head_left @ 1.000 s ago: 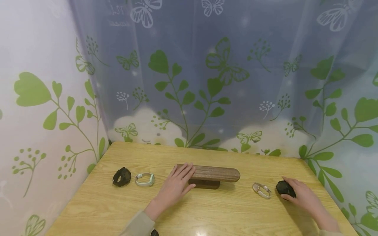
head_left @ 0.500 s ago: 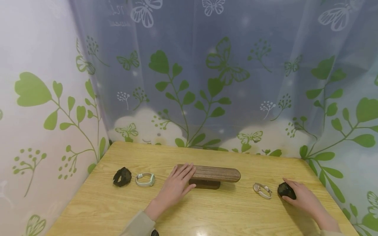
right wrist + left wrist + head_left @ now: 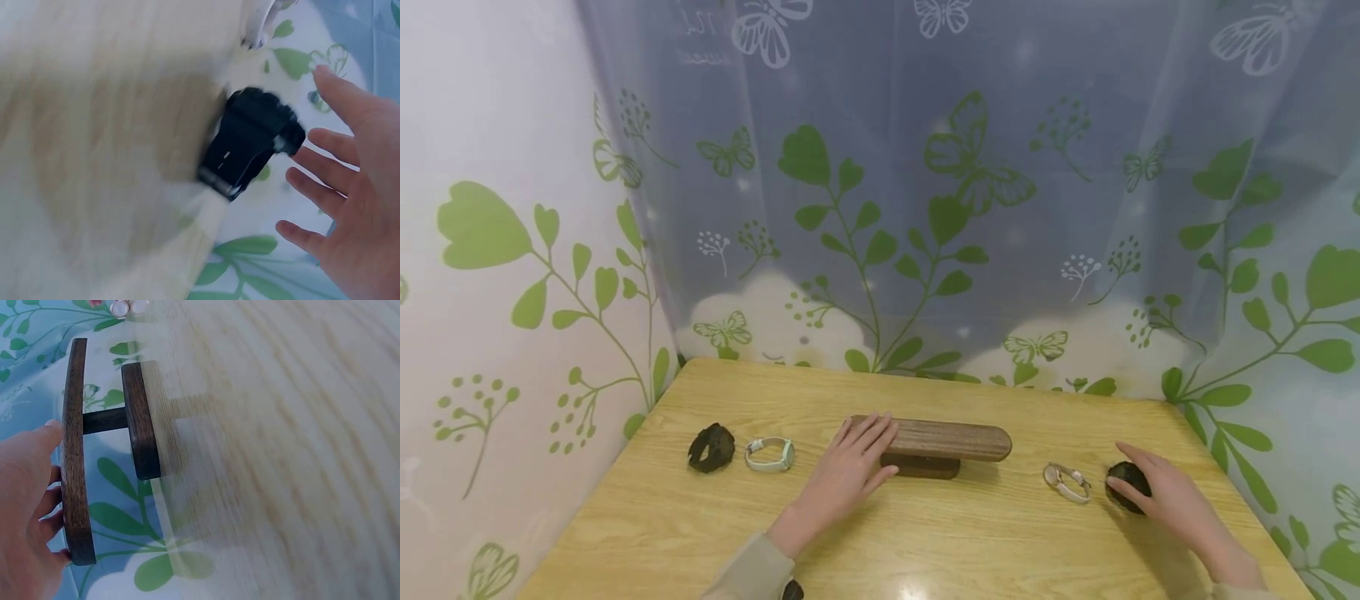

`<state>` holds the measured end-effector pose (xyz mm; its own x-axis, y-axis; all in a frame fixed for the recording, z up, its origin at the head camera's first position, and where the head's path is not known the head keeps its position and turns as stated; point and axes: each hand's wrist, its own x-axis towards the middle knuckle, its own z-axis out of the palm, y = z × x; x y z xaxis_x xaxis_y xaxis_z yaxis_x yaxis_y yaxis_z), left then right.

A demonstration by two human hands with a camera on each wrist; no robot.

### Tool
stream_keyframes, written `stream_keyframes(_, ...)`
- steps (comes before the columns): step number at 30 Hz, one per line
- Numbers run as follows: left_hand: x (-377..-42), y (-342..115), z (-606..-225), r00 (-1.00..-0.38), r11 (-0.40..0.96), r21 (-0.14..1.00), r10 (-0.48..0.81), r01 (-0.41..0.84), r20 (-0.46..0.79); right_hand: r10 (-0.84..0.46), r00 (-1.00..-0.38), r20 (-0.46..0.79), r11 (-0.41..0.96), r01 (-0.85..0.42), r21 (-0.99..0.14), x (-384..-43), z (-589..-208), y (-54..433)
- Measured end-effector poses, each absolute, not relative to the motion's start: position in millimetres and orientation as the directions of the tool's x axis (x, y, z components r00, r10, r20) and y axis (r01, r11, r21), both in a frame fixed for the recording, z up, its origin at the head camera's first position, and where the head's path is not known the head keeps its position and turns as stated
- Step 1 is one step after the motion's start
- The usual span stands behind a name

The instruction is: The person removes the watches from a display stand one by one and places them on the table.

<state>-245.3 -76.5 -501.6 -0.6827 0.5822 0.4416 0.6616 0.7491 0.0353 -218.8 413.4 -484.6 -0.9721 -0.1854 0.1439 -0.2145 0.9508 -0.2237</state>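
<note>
My left hand (image 3: 844,477) rests on the left end of a dark wooden T-shaped stand (image 3: 958,439), fingers laid across its padded-looking bar. In the left wrist view, the thumb and fingertips touch the bar (image 3: 75,456), which a short post joins to a base block (image 3: 141,422). At the right, a black watch (image 3: 1135,475) with its strap closed into a loop sits on the table. My right hand (image 3: 1176,507) hovers round it with thumb and fingers spread. The right wrist view shows those fingers apart from the black watch (image 3: 247,137).
Just left of the right hand lies a watch with a pale strap and rose-gold case (image 3: 1051,475). A mint-green watch (image 3: 786,456) and another black watch (image 3: 722,446) stand on the left of the wooden table (image 3: 970,542). Patterned curtains (image 3: 880,325) enclose the back and sides.
My right hand has loosened from the black watch, its fingers and thumb spreading and lifting off it. The left hand stays on the stand.
</note>
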Motion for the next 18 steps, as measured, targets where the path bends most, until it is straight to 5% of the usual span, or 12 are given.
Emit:
stream_keyframes(9,-247.8,-76.7,-502.0,-0.678,0.742,0.043,0.586,0.669,0.444,-0.300,-0.871,0.389,0.913,-0.380,-0.146,-230.7,-475.6,374.7)
stream_keyframes(18,-248.8,-76.6,-499.8,-0.671,0.727,0.060,0.595,0.684,0.442,-0.344,-0.824,0.450,0.885,-0.445,-0.138,-245.6,-474.7,331.5)
